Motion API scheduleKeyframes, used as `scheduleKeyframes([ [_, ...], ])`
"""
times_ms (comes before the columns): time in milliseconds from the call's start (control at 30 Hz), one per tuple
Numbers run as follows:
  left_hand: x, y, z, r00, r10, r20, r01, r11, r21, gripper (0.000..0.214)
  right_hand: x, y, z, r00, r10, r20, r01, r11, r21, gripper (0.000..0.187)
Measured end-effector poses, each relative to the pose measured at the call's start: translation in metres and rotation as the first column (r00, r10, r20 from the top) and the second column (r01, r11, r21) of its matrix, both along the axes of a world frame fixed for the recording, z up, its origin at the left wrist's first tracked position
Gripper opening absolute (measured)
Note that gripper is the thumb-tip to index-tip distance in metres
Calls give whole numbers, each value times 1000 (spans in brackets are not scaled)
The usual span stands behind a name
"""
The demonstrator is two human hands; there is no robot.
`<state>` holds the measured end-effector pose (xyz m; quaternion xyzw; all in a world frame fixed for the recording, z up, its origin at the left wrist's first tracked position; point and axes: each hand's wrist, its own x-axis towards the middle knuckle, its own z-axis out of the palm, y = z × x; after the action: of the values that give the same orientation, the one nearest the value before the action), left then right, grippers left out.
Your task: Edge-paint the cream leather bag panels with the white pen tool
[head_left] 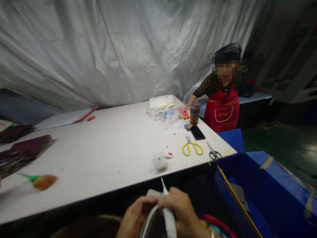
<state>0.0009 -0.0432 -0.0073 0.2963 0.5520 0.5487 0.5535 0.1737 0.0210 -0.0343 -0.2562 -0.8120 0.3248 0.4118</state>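
Note:
Low in the view, in front of the table's edge, both hands are closed on a pale grey-white piece (170, 223) with a curved, open-looking edge; its kind I cannot make out. My left hand (133, 216) pinches its left side. Fingers of my right hand (184, 211) wrap its right side, close to the left fingertips. A thin white pointed end (162, 183) sticks up between the hands. Just beyond them, a blurred whitish lump (160, 162) and a small white item with a red mark (169, 155) lie on the white table (99, 155).
Yellow-handled scissors (192, 147), black scissors (213, 151), a phone (197, 132), a brown bottle (195, 114) and plastic bags (169, 115) lie or stand at right. An orange carrot-shaped item (44, 181) and dark cloth (27, 148) are left. A person in a red apron (224, 109) leans on the table. A blue bin (267, 195) stands right.

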Motion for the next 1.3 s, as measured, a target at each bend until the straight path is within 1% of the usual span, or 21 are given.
scheduleKeyframes([
  [33,4,1,2,997,-2,79,1,1000,19,47,5,-4,6,997,-43,-64,43,999,-2,7],
  [67,7,2,3,988,22,155,-30,999,46,43,10,-6,12,990,-86,-108,83,996,-24,8],
  [133,11,6,1,962,96,255,-115,991,61,34,17,-6,17,984,-110,-140,97,991,-96,6],
  [167,11,8,-2,949,150,279,-172,983,57,30,20,-6,17,982,-117,-150,97,986,-134,4],
  [233,10,10,-7,927,242,287,-263,964,37,33,24,-6,16,978,-127,-165,93,975,-202,2],
  [300,7,10,-11,916,302,265,-317,948,14,37,29,-6,16,977,-144,-158,102,964,-247,5],
  [333,5,10,-13,914,325,245,-336,942,6,36,32,-7,16,978,-150,-148,109,961,-256,6],
  [400,1,9,-18,920,343,191,-348,937,-4,32,38,-9,20,978,-168,-121,133,958,-255,8],
  [467,-3,8,-27,935,325,138,-326,945,-19,31,45,-12,24,978,-190,-90,165,959,-230,9],
  [567,-11,2,-48,953,284,105,-278,958,-73,36,57,-13,27,975,-219,-28,211,963,-165,11],
  [700,-19,-9,-73,956,280,88,-267,953,-141,42,65,-11,24,975,-217,47,221,970,-105,14],
  [767,-20,-12,-81,954,286,90,-270,950,-157,46,65,-10,24,975,-213,54,218,971,-94,16],
  [833,-20,-14,-83,947,307,92,-290,944,-158,47,64,-9,24,975,-215,50,218,972,-85,19],
  [900,-23,-15,-83,934,349,83,-335,931,-145,47,64,-8,24,975,-213,61,218,972,-92,20],
  [1000,-35,-21,-76,905,424,42,-417,902,-114,48,63,-7,22,976,-200,88,210,969,-127,18],
  [1067,-46,-30,-69,886,464,-1,-461,882,-99,47,62,-7,20,978,-187,88,197,972,-129,17],
  [1167,-60,-49,-55,850,522,-70,-526,847,-78,45,57,-6,16,981,-179,79,186,977,-105,14],
  [1233,-65,-65,-45,800,584,-134,-594,803,-44,46,54,-5,16,982,-171,79,179,979,-98,12],
  [1300,-65,-83,-33,709,660,-247,-672,739,45,47,51,-4,17,983,-166,83,173,980,-97,11],
])
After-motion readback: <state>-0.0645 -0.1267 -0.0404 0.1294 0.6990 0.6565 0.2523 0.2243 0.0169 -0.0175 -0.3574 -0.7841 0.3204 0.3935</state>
